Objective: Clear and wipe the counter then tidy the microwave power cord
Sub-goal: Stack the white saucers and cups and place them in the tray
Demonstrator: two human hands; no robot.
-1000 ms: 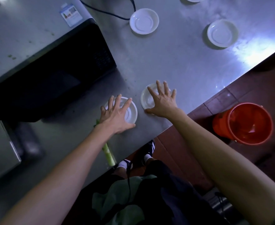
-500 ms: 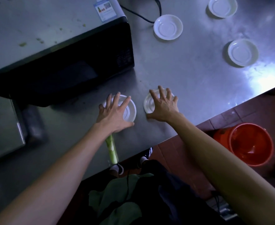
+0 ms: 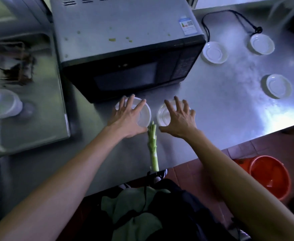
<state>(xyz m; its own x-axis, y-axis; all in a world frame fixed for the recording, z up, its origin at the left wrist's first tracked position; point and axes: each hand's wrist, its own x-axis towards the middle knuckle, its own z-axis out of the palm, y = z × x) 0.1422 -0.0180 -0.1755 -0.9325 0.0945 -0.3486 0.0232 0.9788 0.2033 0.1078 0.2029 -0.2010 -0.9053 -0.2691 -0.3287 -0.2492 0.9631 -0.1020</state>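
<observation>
On the steel counter (image 3: 229,105) in front of the black microwave (image 3: 125,54) stand two white saucers. My left hand (image 3: 127,117) lies spread over the left saucer (image 3: 144,113), fingers at its far rim and thumb at its near rim. Over the right saucer (image 3: 162,116), my right hand (image 3: 179,117) is set the same way. Both saucers rest on the counter. A green vegetable stalk (image 3: 152,146) lies between my wrists, reaching the counter's front edge. The microwave's black power cord (image 3: 229,14) loops loosely on the counter behind, at the right.
Three more white saucers (image 3: 214,52) (image 3: 261,44) (image 3: 278,86) sit on the right of the counter. Green crumbs dot the microwave top. A steel sink (image 3: 26,87) with a white cup (image 3: 2,103) is at the left. A red bucket (image 3: 269,176) stands on the floor.
The view has swung left and back, bringing in the whole microwave, sink and cord. Both hands stay on the same two saucers, and the green stalk now shows between my wrists.
</observation>
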